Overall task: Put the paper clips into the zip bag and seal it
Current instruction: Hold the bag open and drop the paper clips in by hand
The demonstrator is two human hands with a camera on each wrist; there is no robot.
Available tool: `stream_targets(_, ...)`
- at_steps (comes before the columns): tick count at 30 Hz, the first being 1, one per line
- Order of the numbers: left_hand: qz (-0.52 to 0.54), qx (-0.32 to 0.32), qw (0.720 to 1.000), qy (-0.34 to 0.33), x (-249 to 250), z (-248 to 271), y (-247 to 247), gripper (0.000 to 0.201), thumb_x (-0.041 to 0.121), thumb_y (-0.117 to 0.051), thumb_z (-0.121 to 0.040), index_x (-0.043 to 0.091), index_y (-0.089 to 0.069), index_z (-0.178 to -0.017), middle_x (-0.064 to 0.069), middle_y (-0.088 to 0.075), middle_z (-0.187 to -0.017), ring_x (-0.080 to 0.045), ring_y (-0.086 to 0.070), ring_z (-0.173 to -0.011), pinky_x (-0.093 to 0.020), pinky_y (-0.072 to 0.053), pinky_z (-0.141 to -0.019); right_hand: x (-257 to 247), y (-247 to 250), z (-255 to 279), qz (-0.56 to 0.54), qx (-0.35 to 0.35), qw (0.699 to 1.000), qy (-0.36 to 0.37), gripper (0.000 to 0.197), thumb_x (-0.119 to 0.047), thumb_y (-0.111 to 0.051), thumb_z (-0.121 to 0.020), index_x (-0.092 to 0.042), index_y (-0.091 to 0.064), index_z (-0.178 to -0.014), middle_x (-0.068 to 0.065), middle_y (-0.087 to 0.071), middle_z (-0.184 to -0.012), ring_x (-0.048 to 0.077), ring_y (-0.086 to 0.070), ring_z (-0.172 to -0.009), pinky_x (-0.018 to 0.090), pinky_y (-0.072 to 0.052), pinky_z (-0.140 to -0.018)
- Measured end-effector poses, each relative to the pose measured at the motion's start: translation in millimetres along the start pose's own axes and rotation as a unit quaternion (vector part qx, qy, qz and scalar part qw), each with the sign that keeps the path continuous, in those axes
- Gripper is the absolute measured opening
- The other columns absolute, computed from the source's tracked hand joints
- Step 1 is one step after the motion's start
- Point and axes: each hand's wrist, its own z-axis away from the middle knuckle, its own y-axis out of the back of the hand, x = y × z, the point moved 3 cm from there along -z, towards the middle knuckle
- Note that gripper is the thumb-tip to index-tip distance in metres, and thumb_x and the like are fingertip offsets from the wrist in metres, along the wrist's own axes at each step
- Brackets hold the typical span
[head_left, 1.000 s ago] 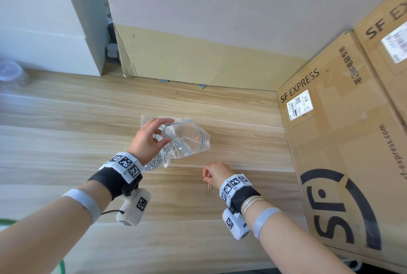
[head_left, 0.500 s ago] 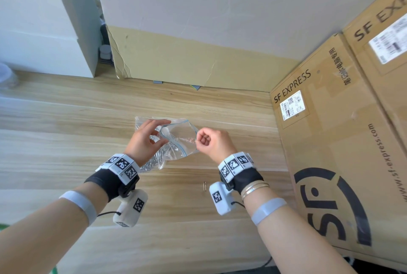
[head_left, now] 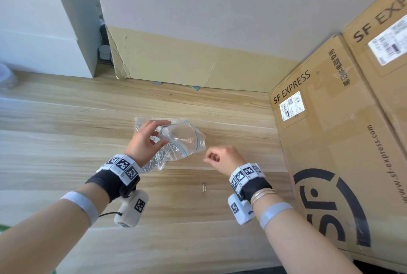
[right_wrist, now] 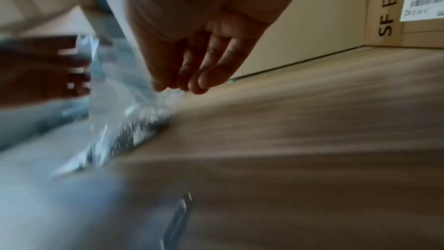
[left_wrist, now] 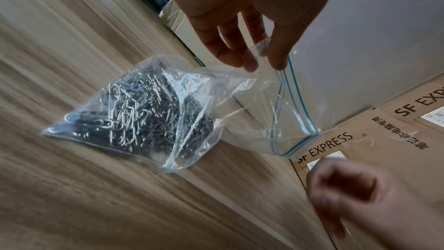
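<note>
A clear zip bag [head_left: 187, 141] with a blue seal line lies on the wooden table [head_left: 66, 141], its mouth lifted and gaping to the right. My left hand [head_left: 161, 132] pinches the upper rim of the mouth [left_wrist: 269, 52]. A heap of silver paper clips [left_wrist: 134, 113] fills the bag's lower end. One loose paper clip [head_left: 204, 186] lies on the table nearer me, blurred in the right wrist view [right_wrist: 179, 214]. My right hand [head_left: 211, 158] hovers just right of the bag's mouth, apart from it, fingers curled together [right_wrist: 199, 83] with nothing seen in them.
Large SF Express cardboard boxes [head_left: 330, 141] stand along the right side. A cardboard sheet [head_left: 187, 64] leans on the wall behind. A white cabinet [head_left: 44, 31] is at the back left.
My right hand rose from the table beside the loose clip to the bag's mouth, then drew back right and toward me. My left hand kept holding the rim. One clip stays on the table.
</note>
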Motion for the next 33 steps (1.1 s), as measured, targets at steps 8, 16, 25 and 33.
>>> stream_targets(8,-0.010,-0.006,1.000,0.004,-1.0,-0.6,-1.6,0.055,0.003,-0.068,-0.077,0.047,-0.046,-0.102,0.024,-0.045,-0.105,0.000,-0.052,-0.085,-0.003,-0.043,-0.069,13.3,-55.4,9.4,0.133,-0.232,0.960,0.078,0.020,-0.019,-0.064,-0.079,-0.021,-0.062,-0.099,-0.002,-0.060,-0.107,0.018,-0.056,-0.098,0.026,-0.036,-0.071)
stream_targets(16,-0.014,-0.010,1.000,0.004,-1.0,-1.2,-4.2,0.058,0.004,-0.068,-0.077,0.053,-0.048,-0.099,0.026,-0.046,-0.107,0.000,-0.053,-0.085,-0.002,-0.043,-0.069,7.0,-60.6,7.4,0.238,-0.246,0.930,0.133,0.009,-0.019,-0.054,-0.087,-0.014,-0.059,-0.093,0.004,-0.055,-0.108,0.025,-0.054,-0.097,0.033,-0.039,-0.067)
stream_targets(25,-0.010,-0.008,1.000,0.007,-1.3,0.2,1.0,0.063,0.006,-0.068,-0.077,0.061,-0.046,-0.099,0.027,-0.045,-0.107,0.003,-0.053,-0.086,-0.003,-0.043,-0.069,-19.7,-10.6,-3.1,0.109,0.086,0.976,0.165,0.005,-0.015,-0.053,-0.079,-0.018,-0.058,-0.077,-0.002,-0.064,-0.071,0.016,-0.057,-0.054,0.030,-0.052,-0.045)
stream_targets(33,-0.019,-0.003,1.000,0.007,1.0,0.4,6.1,0.069,0.005,-0.069,-0.075,0.065,-0.045,-0.097,0.028,-0.044,-0.107,0.002,-0.053,-0.085,-0.004,-0.043,-0.067,-52.1,10.5,-33.7,0.011,0.226,0.955,0.191,0.005,-0.017,-0.062,-0.081,-0.016,-0.066,-0.079,-0.001,-0.069,-0.074,0.017,-0.062,-0.061,0.027,-0.051,-0.051)
